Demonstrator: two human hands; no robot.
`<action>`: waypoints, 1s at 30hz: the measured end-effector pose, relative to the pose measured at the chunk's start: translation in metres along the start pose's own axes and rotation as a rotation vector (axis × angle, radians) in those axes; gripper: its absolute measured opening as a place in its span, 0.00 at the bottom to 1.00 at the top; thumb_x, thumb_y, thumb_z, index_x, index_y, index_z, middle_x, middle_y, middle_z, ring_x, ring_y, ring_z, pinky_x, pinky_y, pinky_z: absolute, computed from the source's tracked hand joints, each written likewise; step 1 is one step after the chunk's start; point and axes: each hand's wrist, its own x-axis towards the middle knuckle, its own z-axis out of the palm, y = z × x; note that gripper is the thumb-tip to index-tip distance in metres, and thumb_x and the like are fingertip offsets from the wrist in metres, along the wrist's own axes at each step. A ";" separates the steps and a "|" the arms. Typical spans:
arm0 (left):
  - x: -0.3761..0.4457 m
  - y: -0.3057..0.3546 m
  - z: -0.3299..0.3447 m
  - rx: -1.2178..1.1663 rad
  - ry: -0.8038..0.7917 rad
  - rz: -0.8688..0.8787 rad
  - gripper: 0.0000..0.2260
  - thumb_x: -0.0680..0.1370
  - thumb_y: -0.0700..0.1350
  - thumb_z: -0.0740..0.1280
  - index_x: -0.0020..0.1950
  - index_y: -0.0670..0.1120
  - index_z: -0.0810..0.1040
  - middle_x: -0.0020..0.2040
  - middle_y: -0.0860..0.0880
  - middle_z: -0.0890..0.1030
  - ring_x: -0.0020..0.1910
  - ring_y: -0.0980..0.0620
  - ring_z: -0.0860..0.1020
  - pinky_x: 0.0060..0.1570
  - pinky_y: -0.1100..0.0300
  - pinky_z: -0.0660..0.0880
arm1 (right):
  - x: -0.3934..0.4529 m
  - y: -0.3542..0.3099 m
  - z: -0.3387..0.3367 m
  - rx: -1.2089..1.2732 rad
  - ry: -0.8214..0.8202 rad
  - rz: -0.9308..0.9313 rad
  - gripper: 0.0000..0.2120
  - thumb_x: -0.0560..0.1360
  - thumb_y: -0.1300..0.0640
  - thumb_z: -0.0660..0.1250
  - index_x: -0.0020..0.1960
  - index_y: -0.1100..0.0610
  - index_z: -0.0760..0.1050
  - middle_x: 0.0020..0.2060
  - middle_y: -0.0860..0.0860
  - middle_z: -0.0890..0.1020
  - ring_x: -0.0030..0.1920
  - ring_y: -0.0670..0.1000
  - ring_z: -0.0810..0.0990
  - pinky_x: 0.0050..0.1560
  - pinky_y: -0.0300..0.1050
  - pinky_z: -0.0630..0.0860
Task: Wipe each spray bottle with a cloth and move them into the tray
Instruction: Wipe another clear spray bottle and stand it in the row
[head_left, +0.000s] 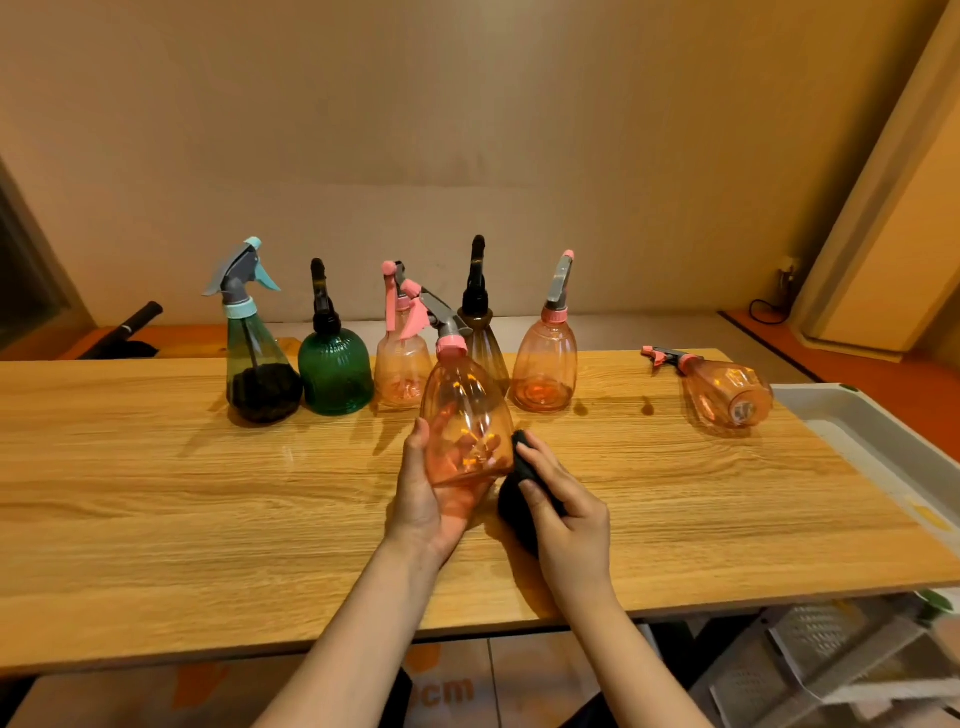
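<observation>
**A:** What does the head view show?

**B:** A person's 2 bare hands work over a pale wood-grain table (208, 493). The left hand (423, 499) cups a clear orange spray bottle (465, 421) from below, fingers and thumb curled round its base, tilting it so its side faces the right hand (566, 512). That hand pinches a dark cloth (524, 462) between thumb and fingers, pressing it against the bottle's lower right side. I judge this is the wiping step, with the bottle lifted so the cloth can reach all round it.

**A:** And the other bottles?

**B:** 5 stand in a row near the far edge, apparently waiting: a smoky blue-capped cone bottle (254, 358), a ribbed green dome bottle (335, 371), a pale orange bottle (401, 364), a brown bottle (480, 332) and another orange bottle (545, 364). All look like thin, glossy plastic.

**A:** Where is the tray?

**B:** The white tray (831, 410) sits at the table's right edge. 1 orange bottle on its side (724, 389) lies just beside its rim; whether it touches, I cannot tell.
</observation>
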 end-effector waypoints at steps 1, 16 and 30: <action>0.000 0.000 0.000 0.013 0.003 -0.001 0.43 0.53 0.64 0.80 0.62 0.45 0.77 0.55 0.40 0.82 0.49 0.43 0.82 0.45 0.53 0.80 | 0.000 0.000 0.000 -0.003 0.013 -0.003 0.19 0.71 0.66 0.64 0.60 0.54 0.75 0.59 0.39 0.76 0.63 0.41 0.73 0.62 0.32 0.68; 0.002 -0.001 -0.003 0.138 -0.048 -0.061 0.47 0.56 0.62 0.80 0.71 0.48 0.71 0.59 0.40 0.80 0.53 0.43 0.82 0.53 0.49 0.77 | -0.008 0.001 -0.001 -0.168 -0.003 -0.213 0.24 0.70 0.71 0.65 0.61 0.50 0.75 0.62 0.39 0.75 0.65 0.48 0.73 0.65 0.38 0.67; -0.007 -0.004 0.005 0.419 -0.279 -0.065 0.42 0.59 0.57 0.79 0.71 0.51 0.70 0.63 0.40 0.78 0.62 0.40 0.77 0.61 0.41 0.72 | 0.050 -0.019 -0.022 -0.200 0.004 -0.284 0.15 0.73 0.61 0.61 0.60 0.58 0.75 0.58 0.48 0.78 0.63 0.49 0.75 0.64 0.46 0.71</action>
